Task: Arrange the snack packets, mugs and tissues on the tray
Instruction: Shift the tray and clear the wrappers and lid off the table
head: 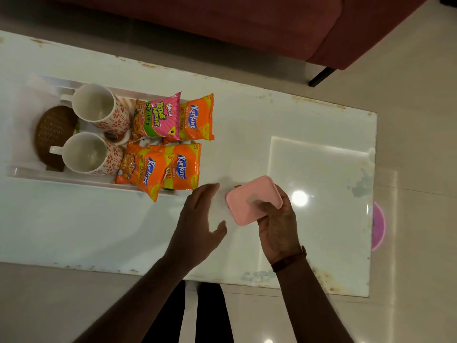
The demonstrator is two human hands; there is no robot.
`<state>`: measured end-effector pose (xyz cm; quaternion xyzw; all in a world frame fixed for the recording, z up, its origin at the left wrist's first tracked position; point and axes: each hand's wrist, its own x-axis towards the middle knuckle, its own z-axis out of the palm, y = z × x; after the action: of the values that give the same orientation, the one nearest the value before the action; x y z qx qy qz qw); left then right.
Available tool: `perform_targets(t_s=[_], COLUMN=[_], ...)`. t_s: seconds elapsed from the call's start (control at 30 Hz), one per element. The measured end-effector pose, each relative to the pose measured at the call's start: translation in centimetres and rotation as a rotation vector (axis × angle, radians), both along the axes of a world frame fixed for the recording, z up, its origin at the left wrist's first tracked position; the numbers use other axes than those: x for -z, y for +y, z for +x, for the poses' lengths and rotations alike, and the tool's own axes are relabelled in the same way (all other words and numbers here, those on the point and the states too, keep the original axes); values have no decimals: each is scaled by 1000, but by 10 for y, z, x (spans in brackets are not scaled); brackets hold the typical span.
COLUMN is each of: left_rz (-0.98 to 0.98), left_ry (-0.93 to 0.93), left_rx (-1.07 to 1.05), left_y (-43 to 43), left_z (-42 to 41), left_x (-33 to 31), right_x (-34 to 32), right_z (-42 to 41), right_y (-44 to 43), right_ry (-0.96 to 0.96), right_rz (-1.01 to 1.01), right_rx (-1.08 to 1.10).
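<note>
Pink tissue box (253,200) pinched in right hand (278,225); tray (74,180) lies toward 10 o'clock, left hand (197,226) nearer it, fingers spread, empty.

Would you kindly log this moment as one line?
right hand: holds pink box | left hand: open, empty | tray: mugs, packets
</note>
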<state>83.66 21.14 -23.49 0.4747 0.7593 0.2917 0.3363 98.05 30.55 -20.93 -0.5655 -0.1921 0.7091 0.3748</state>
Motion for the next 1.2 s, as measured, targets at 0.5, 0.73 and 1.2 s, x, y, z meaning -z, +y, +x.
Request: perform_targets(t_s=[0.5, 0.73, 1.2], left_rz=[-131, -107, -124], left_ry=[-133, -75, -51], left_rx=[-472, -396, -405], left_y=[17, 24, 28], left_z=[3, 1, 4], left_x=[-1, 2, 4], right_x=[27, 35, 43], right_z=[1, -5, -7], right_y=[-16, -2, 0], right_ry=[-777, -947, -904], right_rz=[162, 231, 164], right_rx=[-107, -225, -160])
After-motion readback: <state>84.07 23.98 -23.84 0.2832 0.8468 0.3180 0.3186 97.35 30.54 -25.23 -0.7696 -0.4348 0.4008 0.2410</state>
